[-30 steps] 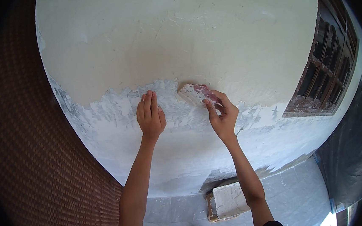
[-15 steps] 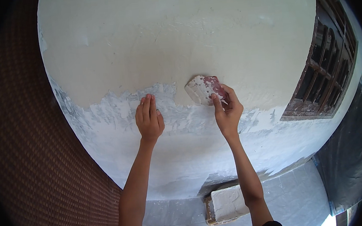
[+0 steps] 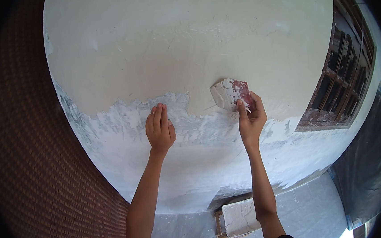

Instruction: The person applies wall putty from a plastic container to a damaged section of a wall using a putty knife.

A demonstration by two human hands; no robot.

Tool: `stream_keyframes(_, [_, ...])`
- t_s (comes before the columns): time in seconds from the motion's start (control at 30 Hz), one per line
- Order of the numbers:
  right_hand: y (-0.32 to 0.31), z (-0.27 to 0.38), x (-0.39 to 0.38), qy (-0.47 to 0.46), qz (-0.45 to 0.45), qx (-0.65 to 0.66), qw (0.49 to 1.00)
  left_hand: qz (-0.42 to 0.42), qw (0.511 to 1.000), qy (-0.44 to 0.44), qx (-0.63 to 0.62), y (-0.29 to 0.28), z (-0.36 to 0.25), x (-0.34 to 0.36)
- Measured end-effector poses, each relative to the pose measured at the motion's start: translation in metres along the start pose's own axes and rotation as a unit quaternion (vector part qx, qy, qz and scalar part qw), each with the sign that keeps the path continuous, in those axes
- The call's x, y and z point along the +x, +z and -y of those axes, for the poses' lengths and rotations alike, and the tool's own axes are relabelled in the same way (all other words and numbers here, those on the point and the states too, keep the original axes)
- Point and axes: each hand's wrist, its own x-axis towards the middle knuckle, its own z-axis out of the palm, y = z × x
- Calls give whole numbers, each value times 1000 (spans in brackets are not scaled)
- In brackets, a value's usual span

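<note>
Hands: 2, both lying against wall [image 3: 184, 39].
L hand [image 3: 159, 130]: fingers lying flat together on white plaster, holding nothing.
R hand [image 3: 250, 122]: fingers gripping 1 putty blade [image 3: 229, 93], pressing it on wall at plaster edge.
Tray [image 3: 236, 217]: 1, sitting on floor below, carrying white plaster.
Window [image 3: 343, 75]: 1, at right.

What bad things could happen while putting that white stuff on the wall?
The left hand is flat on the white coat; if it's still wet, it may leave prints. Putty on the scraper in the right hand could drip onto the arm. The putty board by the feet might get stepped on.
</note>
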Motion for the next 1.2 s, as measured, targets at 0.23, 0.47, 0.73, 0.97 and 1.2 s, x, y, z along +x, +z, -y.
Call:
stream_keyframes(0.23, [20,-4,-28,21,76,63,995,22,1000,6,-8,-3,3,0])
stream_keyframes(0.47, [14,-19,-25,32,66,22,997,-2,1000,2,6,1,1,0])
stream_keyframes(0.73, [-13,-4,-5,-4,7,46,999,1,1000,3,11,0,-1,1])
stream_keyframes(0.97, [19,-9,-22,-33,95,-32,994,-13,1000,10,5,-1,2,2])
stream_keyframes(1.2, [7,1,-12,-21,35,10,999,14,1000,7,-10,-1,1,-1])
